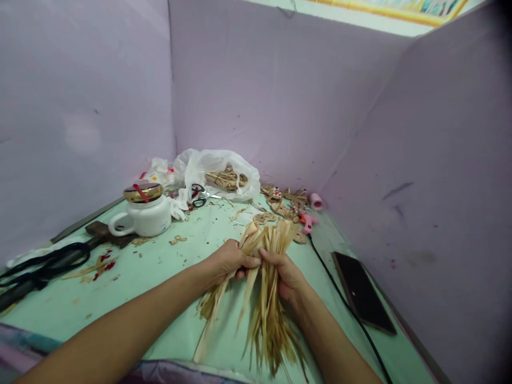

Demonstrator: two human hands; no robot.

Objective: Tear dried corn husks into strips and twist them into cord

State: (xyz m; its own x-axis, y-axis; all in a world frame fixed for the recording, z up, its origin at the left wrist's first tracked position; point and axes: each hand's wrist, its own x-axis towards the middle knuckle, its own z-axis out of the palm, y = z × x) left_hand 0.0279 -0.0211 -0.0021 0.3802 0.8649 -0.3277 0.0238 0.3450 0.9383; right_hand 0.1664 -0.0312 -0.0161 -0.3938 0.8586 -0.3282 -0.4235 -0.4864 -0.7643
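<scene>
Dried husk strips fill both of my hands above the front middle of the table. My left hand (pixel 229 261) is closed on a few pale, wide strips (pixel 216 306), whose ends trail down to the tabletop. Gripped in my right hand (pixel 285 272) is a thicker bundle of husk strips (pixel 269 314), its frayed, darker ends fanning downward and its cut ends sticking up. The two thumbs nearly meet between the bundles. Just beyond the hands lie woven husk pieces (pixel 280 205), partly hidden by the strips.
A white mug (pixel 150 216) with a gold lid stands at the left, near a hammer (pixel 104 233). Scissors (pixel 200 196) lie before a plastic bag (pixel 250 173) of husks at the back. A pink glue gun (pixel 307 221), its black cord (pixel 340 293) and a phone (pixel 362 290) are at the right. Walls surround the table.
</scene>
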